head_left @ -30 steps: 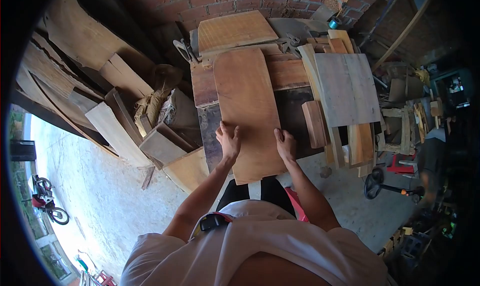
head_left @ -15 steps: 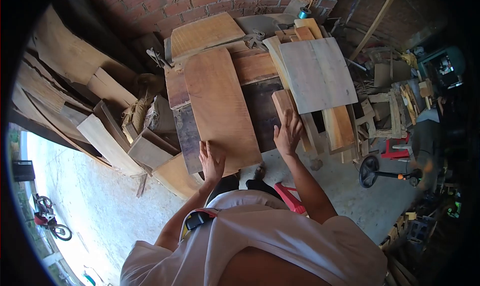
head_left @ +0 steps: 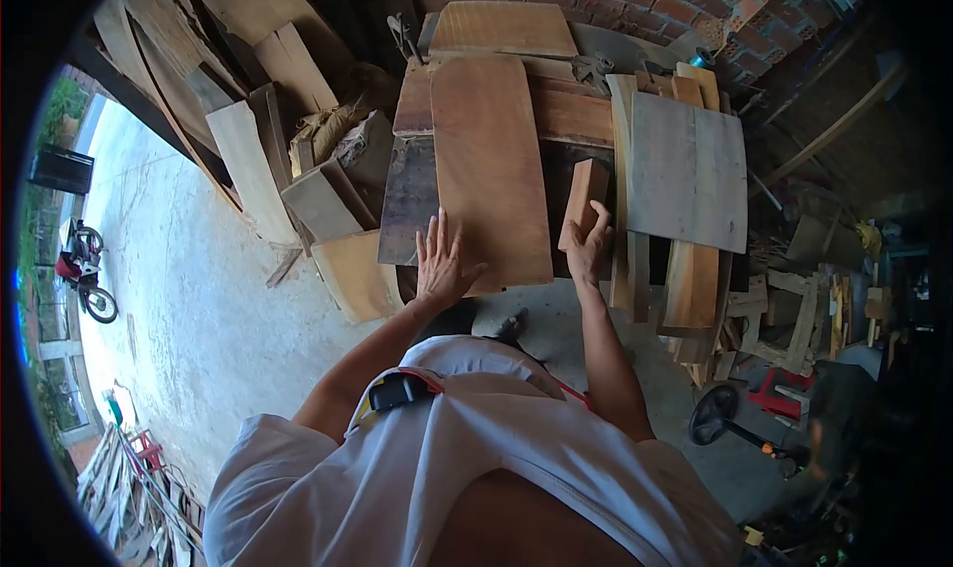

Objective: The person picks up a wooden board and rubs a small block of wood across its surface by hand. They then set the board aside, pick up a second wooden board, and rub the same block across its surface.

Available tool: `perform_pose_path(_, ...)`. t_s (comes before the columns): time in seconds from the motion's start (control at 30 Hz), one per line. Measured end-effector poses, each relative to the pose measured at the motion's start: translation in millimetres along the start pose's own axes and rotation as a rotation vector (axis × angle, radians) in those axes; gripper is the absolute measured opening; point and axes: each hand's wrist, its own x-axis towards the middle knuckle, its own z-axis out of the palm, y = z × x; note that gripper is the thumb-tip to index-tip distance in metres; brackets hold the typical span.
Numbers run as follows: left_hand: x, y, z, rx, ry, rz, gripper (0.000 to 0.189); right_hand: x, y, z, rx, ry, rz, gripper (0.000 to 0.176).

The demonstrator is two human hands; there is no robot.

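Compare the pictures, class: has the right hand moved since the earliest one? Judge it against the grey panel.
Yes: rightward. The right hand is now nearer the grey panel's left edge, at the wooden block.

Left arm: the left forearm [head_left: 379,352] is slanting forward and inward, with the elbow standing out to the side.
Left wrist: the left wrist [head_left: 421,305] is lying low, almost in line with the forearm.
Left hand: the left hand [head_left: 444,271] is resting palm down, flat and open.
Left fingers: the left fingers [head_left: 431,237] are spreading and pointing forward; the left thumb [head_left: 474,271] is sticking out toward the right.
Right arm: the right forearm [head_left: 615,354] is extending nearly straight forward.
Right wrist: the right wrist [head_left: 588,283] is aligning with the forearm.
Right hand: the right hand [head_left: 588,249] is gripping, while the index finger [head_left: 600,212] is curving at the front.
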Motion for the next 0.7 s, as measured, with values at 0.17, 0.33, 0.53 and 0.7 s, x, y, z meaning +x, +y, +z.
perform_pose_path(0.17,-10.9,-2.2,8.4,0.18,-0.049,0.274,0.11,-32.7,-8.5,16.8,0.019,0.019,-0.157,0.053)
perform_pose_path(0.33,-14.1,-20.0,9.0,0.101,0.0,0.418,0.101,-50.9,-11.4,34.8,-0.082,0.002,-0.193,0.058)
perform_pose_path(0.53,-2.6,-48.9,5.8,0.116,-0.034,0.573,0.098,-73.2,-29.0,43.6,-0.284,0.056,-0.207,0.065)
perform_pose_path(0.7,-2.1,-82.0,-2.7,0.208,0.059,0.689,0.09,-94.2,-40.0,58.1,-0.284,0.061,-0.153,0.068)
